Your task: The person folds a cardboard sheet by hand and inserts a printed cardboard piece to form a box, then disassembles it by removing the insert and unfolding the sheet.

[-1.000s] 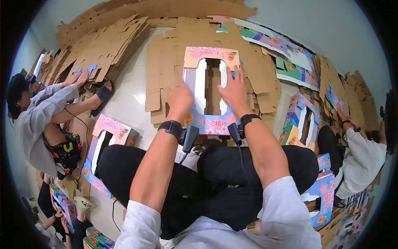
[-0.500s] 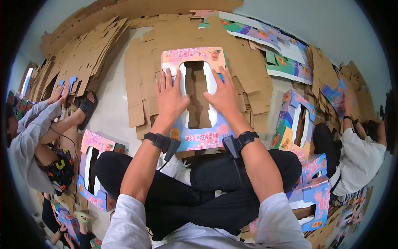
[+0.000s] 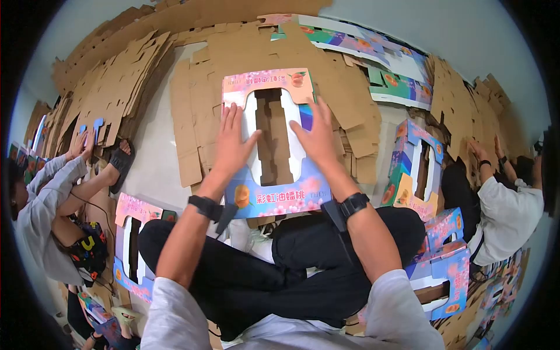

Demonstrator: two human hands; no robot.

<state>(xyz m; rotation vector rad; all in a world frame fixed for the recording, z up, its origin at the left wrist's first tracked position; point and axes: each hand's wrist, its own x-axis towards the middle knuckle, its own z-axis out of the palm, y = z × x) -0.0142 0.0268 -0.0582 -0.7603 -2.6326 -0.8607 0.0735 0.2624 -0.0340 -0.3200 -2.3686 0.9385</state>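
A printed fruit carton (image 3: 280, 198) with peach pictures and a long cut-out window lies in front of my crossed legs, on stacked cardboard. Through the window its brown inside shows. My left hand (image 3: 234, 143) rests flat on the carton's left side, fingers stretched forward and thumb reaching to the window's white edge. On the opposite side, my right hand (image 3: 318, 137) is spread over the carton's right edge, its thumb on the white window border. Neither hand's fingers wrap round anything visible.
Flattened brown cardboard (image 3: 192, 122) lies beneath and beyond the carton. More cartons stand at my left (image 3: 137, 251), at my right (image 3: 417, 166) and by my right knee (image 3: 437, 286). Printed sheets (image 3: 373, 49) lie at the back right. Co-workers sit on both sides, a hand (image 3: 81, 146) at left.
My fingers have slid a little along the carton's sides, the right fingers spreading wider. The carton sits slightly further left in view. The right-hand co-worker's hands no longer hold the blue printed piece.
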